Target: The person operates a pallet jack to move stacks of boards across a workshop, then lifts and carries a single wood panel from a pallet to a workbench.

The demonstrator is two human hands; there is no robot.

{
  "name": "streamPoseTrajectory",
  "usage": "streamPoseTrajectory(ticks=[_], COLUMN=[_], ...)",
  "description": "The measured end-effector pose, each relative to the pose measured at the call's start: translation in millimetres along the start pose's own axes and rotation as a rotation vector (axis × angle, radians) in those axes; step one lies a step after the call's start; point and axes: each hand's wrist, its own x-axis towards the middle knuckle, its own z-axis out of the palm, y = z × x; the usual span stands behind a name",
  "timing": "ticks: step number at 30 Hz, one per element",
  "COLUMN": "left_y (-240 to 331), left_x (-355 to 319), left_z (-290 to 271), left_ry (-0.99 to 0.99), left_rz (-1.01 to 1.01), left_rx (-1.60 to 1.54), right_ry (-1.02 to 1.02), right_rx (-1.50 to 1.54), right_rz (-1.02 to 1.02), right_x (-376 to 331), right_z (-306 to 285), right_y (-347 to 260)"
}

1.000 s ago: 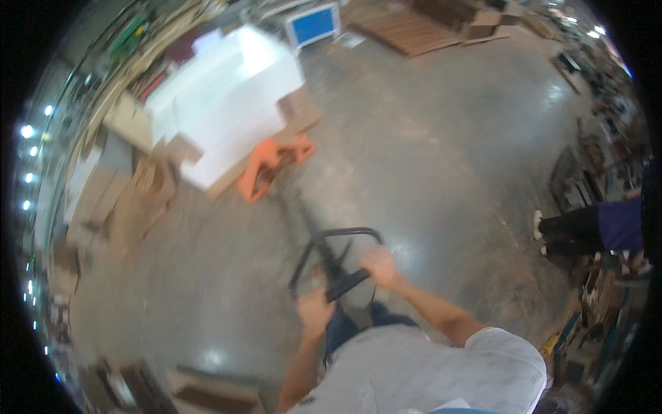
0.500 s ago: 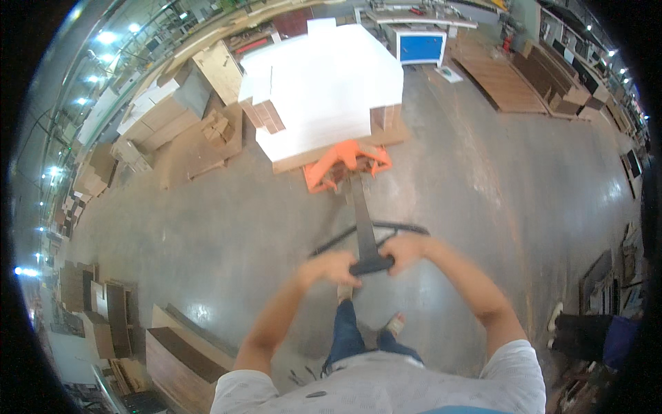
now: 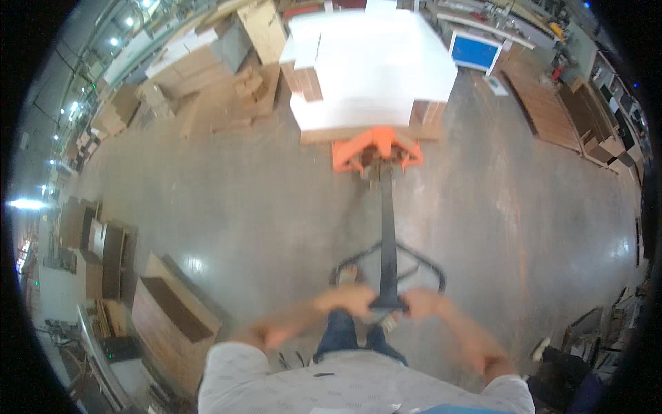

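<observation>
Handle [image 3: 388,269] — in left grip [image 3: 352,301], right grip [image 3: 421,301] (closed)

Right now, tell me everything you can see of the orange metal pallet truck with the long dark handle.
The orange, metal-looking pallet truck sits at the near edge of a brown board under a bulky white stack; any forks are hidden. Its long, straight dark handle runs toward the camera, with a black looped frame near its end. The blurred left hand and right hand hold the end crossbar.

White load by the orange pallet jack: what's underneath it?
A brown board-like edge shows beneath the near side of the white load, partly hidden by the orange pallet jack. Everything farther under is covered; any forks can't be seen.
</observation>
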Motion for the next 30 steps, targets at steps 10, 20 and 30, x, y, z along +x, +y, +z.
streamPoseTrajectory(ticks=[10, 20, 30], left_y=[-30, -26, -35], left_x=[7, 65, 25], left_z=[44, 97, -74], left_ry=[-0.121, -0.314, -0.269], left_rz=[0.03, -0.075, -0.015], left_rx=[0.171, 0.088, 0.268], right_ry=[-0.089, 0.243, 0.192], right_rx=[0.045, 0.054, -0.104], right_rz=[0.008, 0.071, -0.138], right_x=[6, -14, 4], right_z=[20, 127, -60], right_y=[-12, 23, -11])
